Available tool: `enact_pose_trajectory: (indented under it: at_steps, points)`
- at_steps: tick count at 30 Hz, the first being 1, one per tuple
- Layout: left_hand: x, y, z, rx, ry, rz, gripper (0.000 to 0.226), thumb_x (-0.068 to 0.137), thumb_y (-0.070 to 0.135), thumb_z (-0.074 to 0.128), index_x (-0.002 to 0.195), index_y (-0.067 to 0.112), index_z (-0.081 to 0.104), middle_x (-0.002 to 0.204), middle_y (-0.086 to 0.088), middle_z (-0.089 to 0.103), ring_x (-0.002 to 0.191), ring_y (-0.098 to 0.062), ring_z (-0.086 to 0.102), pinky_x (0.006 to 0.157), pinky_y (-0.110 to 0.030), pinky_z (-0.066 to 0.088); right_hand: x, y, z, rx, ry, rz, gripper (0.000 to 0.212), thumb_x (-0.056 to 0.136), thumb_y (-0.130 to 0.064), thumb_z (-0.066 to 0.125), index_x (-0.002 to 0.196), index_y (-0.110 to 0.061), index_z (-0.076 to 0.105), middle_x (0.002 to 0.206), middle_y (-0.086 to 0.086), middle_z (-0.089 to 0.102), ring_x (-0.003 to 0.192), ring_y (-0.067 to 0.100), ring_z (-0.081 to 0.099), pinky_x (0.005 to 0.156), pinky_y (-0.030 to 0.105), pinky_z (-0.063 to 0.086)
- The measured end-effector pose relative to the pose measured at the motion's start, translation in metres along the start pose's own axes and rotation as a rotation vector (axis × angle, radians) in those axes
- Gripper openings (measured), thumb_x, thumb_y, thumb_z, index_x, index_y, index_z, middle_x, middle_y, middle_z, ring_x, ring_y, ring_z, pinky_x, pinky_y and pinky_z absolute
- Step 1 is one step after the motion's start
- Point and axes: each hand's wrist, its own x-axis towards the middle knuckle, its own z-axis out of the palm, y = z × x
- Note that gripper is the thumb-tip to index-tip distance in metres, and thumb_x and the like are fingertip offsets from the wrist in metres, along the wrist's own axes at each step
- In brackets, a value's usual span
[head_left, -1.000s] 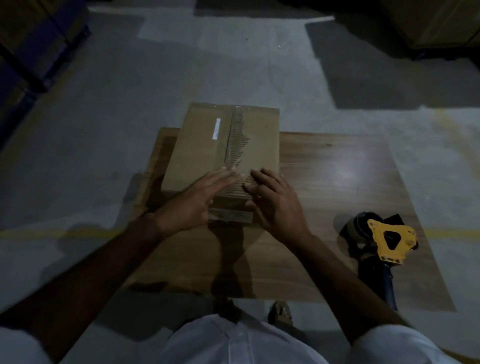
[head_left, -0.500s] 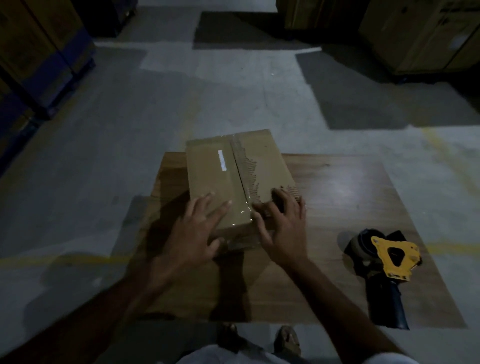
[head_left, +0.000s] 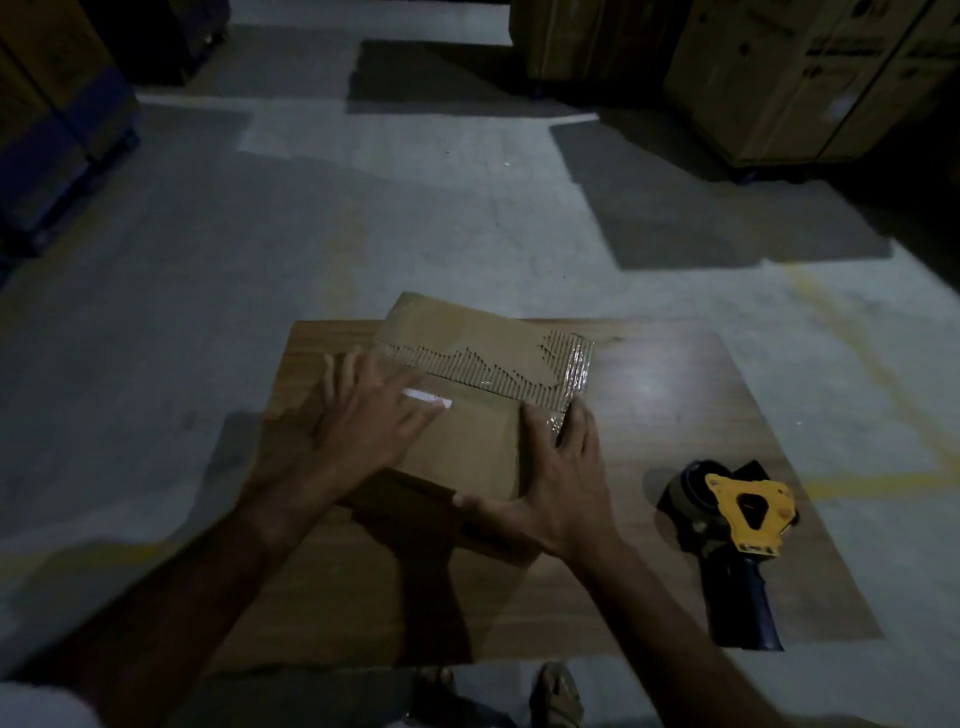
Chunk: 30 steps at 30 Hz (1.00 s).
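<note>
Two bare hands are on a cardboard box (head_left: 470, 332) that lies flat on a low wooden board (head_left: 660, 415) set on the concrete floor (head_left: 363, 218). The box sits on the board's far left part, turned at an angle, with its far corner sticking out past the board's back edge.

The left hand (head_left: 366, 415) lies open and flat on the lid, fingers spread and pressing down, just beside a small white label (head_left: 427, 397). The right hand (head_left: 563, 483) is also open and covers the box's near right corner. Its fingers are stretched up along the taped end and its thumb is spread wide along the near edge.

A torn strip of bare corrugation runs the length of the lid's seam, and shiny clear tape (head_left: 576, 364) is wrapped over the right end.

To the right on the board, well apart from the box, a yellow tape dispenser (head_left: 748, 512) lies on its side with its dark handle pointing toward the person. Big cartons (head_left: 810, 78) stand in the dim back right.
</note>
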Motion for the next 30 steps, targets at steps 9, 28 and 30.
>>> enact_pose_trajectory:
  at_steps: [9,28,30]
  points:
    - [-0.030,0.017,0.021,-0.199,0.081,-0.143,0.054,0.098,0.062,0.047,0.145,0.035,0.049,0.133,-0.005,0.038,0.108,-0.021,0.051,0.074,-0.021,0.038,0.049,0.043,-0.072,-0.063,-0.291,-0.133,0.136,0.049,-0.096,0.058,0.161,-0.025,0.031,0.169,0.008,0.012,0.152,0.037,0.022,0.122,0.057,0.028]
    - [-0.062,0.035,0.018,-0.343,0.112,0.042,0.047,0.105,0.029,0.047,0.148,0.014,0.054,0.159,-0.003,0.042,0.148,-0.021,0.031,0.126,-0.041,0.016,0.047,0.027,-0.019,0.078,0.202,-0.313,0.047,0.096,-0.049,0.066,0.135,-0.023,0.068,0.145,-0.004,0.060,0.134,0.014,0.055,0.107,0.041,0.049]
    - [-0.063,0.048,0.023,-0.293,0.074,0.161,0.054,0.101,0.035,0.045,0.148,0.010,0.053,0.158,-0.005,0.044,0.150,-0.023,0.032,0.128,-0.046,0.014,0.051,0.038,-0.027,0.079,0.225,-0.350,0.040,0.095,-0.043,0.071,0.129,-0.022,0.072,0.133,-0.006,0.065,0.120,0.013,0.062,0.094,0.039,0.055]
